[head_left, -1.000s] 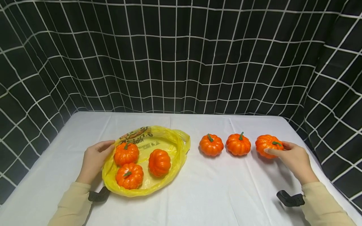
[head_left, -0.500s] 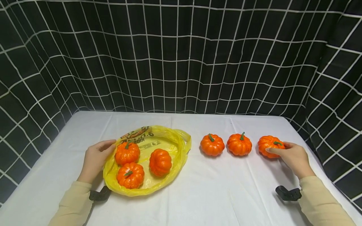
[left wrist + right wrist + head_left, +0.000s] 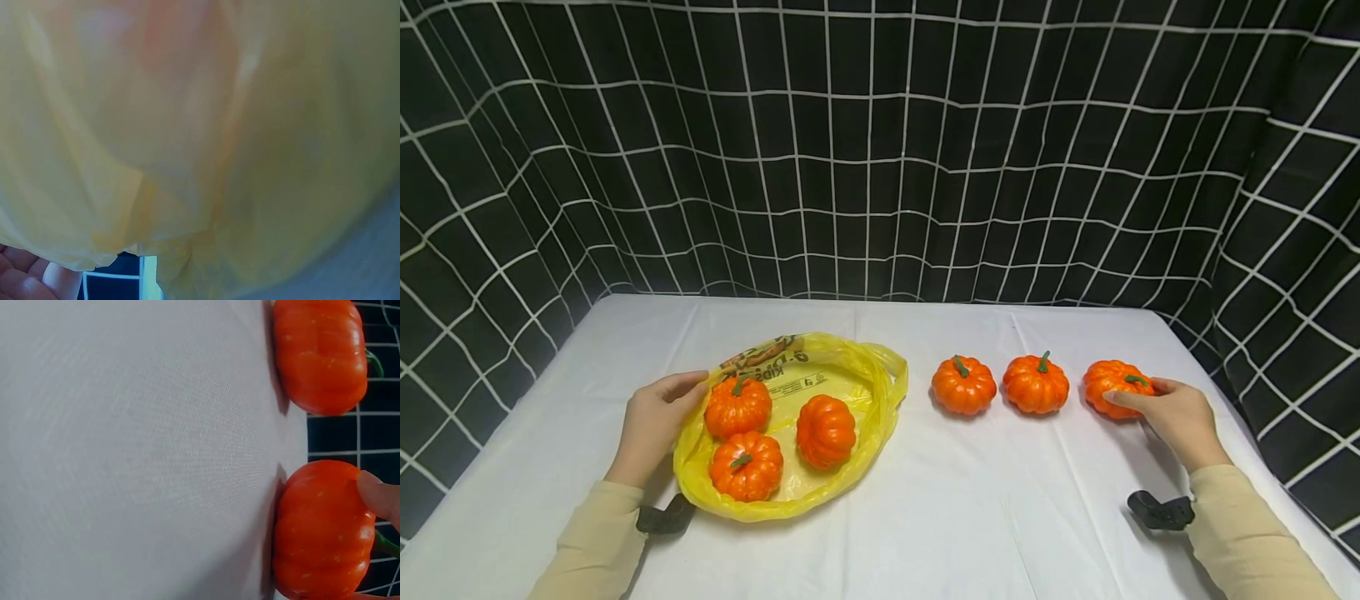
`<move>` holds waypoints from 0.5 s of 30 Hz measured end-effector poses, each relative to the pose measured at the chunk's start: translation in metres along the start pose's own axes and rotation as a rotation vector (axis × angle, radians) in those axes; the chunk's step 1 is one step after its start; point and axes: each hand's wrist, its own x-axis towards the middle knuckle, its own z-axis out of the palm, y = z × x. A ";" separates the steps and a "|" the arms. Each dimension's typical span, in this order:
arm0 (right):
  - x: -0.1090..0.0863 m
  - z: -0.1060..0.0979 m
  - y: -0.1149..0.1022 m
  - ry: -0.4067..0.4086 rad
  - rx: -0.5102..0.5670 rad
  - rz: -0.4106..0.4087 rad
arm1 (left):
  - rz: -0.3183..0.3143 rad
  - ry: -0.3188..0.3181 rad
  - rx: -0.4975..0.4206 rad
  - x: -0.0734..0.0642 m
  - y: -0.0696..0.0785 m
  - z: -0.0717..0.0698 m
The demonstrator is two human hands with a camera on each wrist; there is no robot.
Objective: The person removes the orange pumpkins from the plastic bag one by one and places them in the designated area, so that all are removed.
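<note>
At the left in the head view, my left hand point(image 3: 653, 425) pinches the rim of an open yellow plastic bag point(image 3: 790, 498). In the left wrist view the bag point(image 3: 187, 156) fills most of the picture, with curled fingers point(image 3: 28, 275) at its edge. Inside lie an upper-left toy pumpkin point(image 3: 737, 412), a lower one point(image 3: 748, 475) and a third pumpkin tipped on its side point(image 3: 826, 433). My right hand point(image 3: 1183, 421) grips the rightmost orange pumpkin point(image 3: 1108, 385), which sits on the cloth, thumb in front and fingers behind. The right wrist view shows the thumb point(image 3: 380, 497) on this pumpkin point(image 3: 322, 531).
Two more pumpkins, one nearer the bag point(image 3: 964, 387) and one in the middle point(image 3: 1036, 386), stand in a row on the white tablecloth point(image 3: 940, 517). Black fabric with a white grid point(image 3: 880, 167) rises behind the table and along both sides.
The rightmost pumpkin has shifted very slightly right with my right hand, and the right forearm has moved a little. The left hand stays at the bag's rim. The head view has tilted slightly.
</note>
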 end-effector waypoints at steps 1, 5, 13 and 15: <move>0.000 0.000 0.000 -0.002 0.004 -0.001 | -0.002 -0.001 0.000 0.000 0.000 0.000; 0.000 0.000 0.001 -0.002 0.008 0.000 | -0.006 -0.005 -0.001 -0.001 0.001 -0.001; 0.002 0.001 0.002 0.011 0.002 -0.015 | 0.002 -0.007 -0.011 -0.001 0.001 -0.001; 0.002 0.002 0.003 0.012 -0.001 -0.015 | 0.002 -0.010 -0.011 0.000 0.001 -0.001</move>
